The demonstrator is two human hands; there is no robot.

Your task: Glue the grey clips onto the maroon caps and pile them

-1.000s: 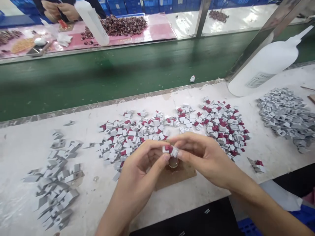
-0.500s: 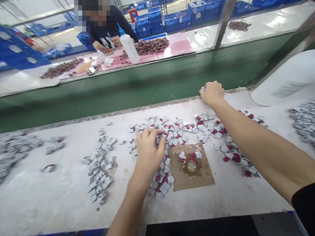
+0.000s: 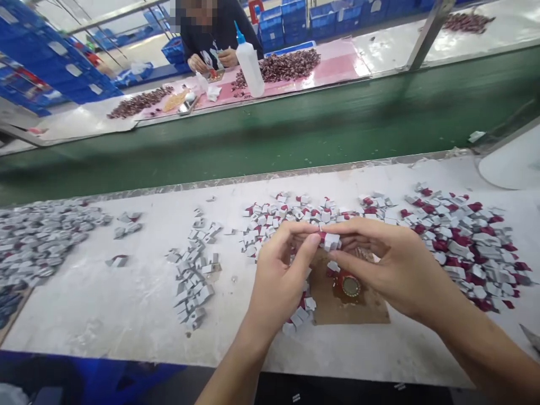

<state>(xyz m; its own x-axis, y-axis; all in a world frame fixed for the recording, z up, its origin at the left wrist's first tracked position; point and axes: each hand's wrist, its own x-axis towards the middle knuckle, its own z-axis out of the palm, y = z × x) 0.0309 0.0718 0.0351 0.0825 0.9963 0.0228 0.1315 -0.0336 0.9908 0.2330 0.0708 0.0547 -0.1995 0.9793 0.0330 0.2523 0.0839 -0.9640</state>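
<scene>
Between both hands, above the brown cardboard square point(image 3: 329, 312), is a small grey-and-dark-red plastic part point(image 3: 331, 242). My left hand point(image 3: 287, 264) pinches its red end with thumb and forefinger. The thumb and forefinger of my right hand point(image 3: 379, 259) close on its grey end. Below my right hand a small round cap point(image 3: 351, 287) sits in a wet patch on the cardboard. Many like grey-and-red parts point(image 3: 270, 219) lie loose behind and beside my hands, some hidden by them.
Plain grey parts point(image 3: 194, 287) form a strip to the left, with a larger heap point(image 3: 37, 236) beyond. More red-and-grey parts point(image 3: 472, 247) are spread at right. Past a green belt point(image 3: 253, 140), a person point(image 3: 219, 39) works near a white squeeze bottle point(image 3: 250, 67).
My right hand has come back from the table's far edge to meet my left hand. My left hand has moved right, off the pile. The view has shifted.
</scene>
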